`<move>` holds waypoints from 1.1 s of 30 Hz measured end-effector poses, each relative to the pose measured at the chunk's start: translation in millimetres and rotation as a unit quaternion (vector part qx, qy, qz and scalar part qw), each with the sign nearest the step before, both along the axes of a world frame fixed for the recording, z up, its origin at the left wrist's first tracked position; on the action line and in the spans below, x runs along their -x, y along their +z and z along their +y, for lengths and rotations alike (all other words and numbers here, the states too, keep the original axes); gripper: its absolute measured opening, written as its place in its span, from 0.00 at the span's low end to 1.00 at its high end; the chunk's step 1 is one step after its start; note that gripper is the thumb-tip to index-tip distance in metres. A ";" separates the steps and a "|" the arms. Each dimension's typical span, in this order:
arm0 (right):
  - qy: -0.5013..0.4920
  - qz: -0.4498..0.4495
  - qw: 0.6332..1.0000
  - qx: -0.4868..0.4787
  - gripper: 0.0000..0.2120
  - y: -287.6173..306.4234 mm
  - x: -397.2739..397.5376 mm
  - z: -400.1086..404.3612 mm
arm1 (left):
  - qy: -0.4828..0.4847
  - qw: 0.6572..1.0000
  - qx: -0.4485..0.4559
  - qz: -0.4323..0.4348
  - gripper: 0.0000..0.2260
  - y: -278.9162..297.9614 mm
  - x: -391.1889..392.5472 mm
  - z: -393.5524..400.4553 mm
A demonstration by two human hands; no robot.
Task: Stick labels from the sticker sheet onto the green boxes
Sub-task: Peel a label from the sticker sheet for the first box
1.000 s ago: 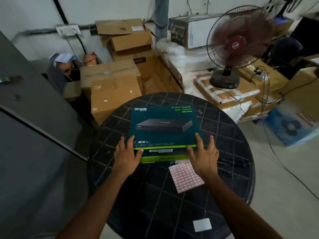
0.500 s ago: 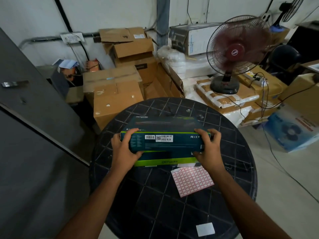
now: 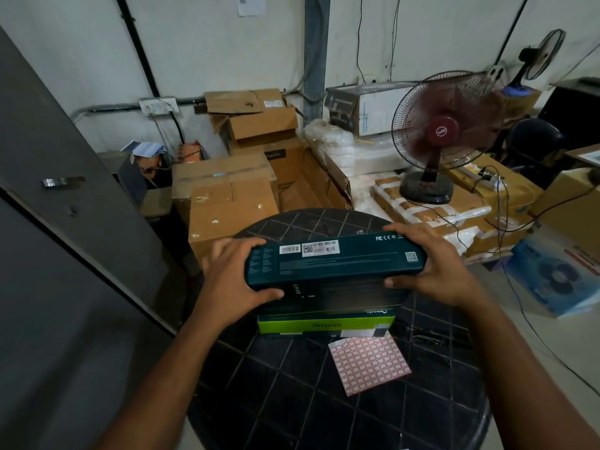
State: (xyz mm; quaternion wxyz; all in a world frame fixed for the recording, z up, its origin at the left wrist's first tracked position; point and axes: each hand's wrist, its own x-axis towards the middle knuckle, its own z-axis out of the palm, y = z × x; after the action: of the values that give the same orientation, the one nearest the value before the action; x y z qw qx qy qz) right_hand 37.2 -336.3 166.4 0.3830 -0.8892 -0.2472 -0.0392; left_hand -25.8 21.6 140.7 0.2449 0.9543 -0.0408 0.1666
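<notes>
Head view, one frame. A person stands at a round black worktop (image 3: 292, 384) with a lattice top.

Left hand (image 3: 233, 277): fingers curled over the far top edge of the upper green box (image 3: 334, 264), thumb on its near lower edge. Right hand (image 3: 435, 264): same grip at the other end, fingers wrapped over the top, thumb below. Both hands hold the box; neither is free.

Upper green box: lifted and tipped on edge, its long narrow side face toward the camera. That face carries printed barcode panels at upper left and a QR mark at right; these look like factory print, not sheet stickers, though I cannot tell for sure.

Second green box (image 3: 326, 324): flat on the worktop directly under the lifted one, lime front edge with brand name showing.

Sticker sheet (image 3: 368, 362): flat on the worktop at about 5 o'clock from the boxes, its far corner touching or tucked just under the lower box. Grid of small red-bordered labels; no obvious gaps, but too small to be certain.

Progress, as judged: early. No sheet label is visible on either box. Step in hand looks like positioning the box to expose a face. Left to do: peel, stick, repeat for each box.

Background at 12 to 2 o'clock: cardboard cartons (image 3: 233, 203), standing fan (image 3: 441, 131).
</notes>
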 end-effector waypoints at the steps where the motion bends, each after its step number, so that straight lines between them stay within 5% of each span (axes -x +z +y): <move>1: 0.007 -0.004 1.000 -0.009 0.44 5.2 3.0 3.0 | -0.018 0.999 -0.040 0.009 0.41 2.0 2.0 -6.1; 3: 0.033 -0.010 0.999 -0.040 0.44 17.5 9.8 10.7 | -0.072 0.995 -0.061 0.039 0.42 3.9 4.0 -21.7; 7: 0.074 0.020 0.991 -0.110 0.49 44.6 24.6 32.7 | -0.202 0.970 0.108 0.079 0.47 22.0 9.6 -63.1; 12: 0.095 -0.021 0.991 -0.096 0.43 51.6 37.1 57.7 | -0.283 0.931 0.229 0.021 0.44 35.1 5.9 -81.1; 15: 0.110 -0.024 0.994 -0.007 0.42 54.0 37.4 36.4 | -0.296 0.915 0.272 0.028 0.42 21.5 5.8 -70.9; 18: 0.092 -0.001 0.991 0.095 0.46 49.2 37.3 10.5 | -0.287 0.896 0.337 0.035 0.41 8.5 11.8 -60.4; 24: 0.103 -0.001 0.992 0.068 0.35 31.2 30.9 23.1 | -0.226 0.898 0.377 0.023 0.29 1.1 14.9 -51.3; 33: 0.087 -0.123 0.954 0.260 0.36 -47.3 24.8 76.4 | -0.118 0.892 0.434 0.045 0.21 -61.4 22.6 -21.6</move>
State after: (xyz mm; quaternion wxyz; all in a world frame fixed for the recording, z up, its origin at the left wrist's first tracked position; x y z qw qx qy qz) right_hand 12.4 -259.9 119.1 0.1067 -0.9214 -0.3703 -0.0496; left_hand -48.4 0.0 79.3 0.6540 0.7477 -0.0656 0.0944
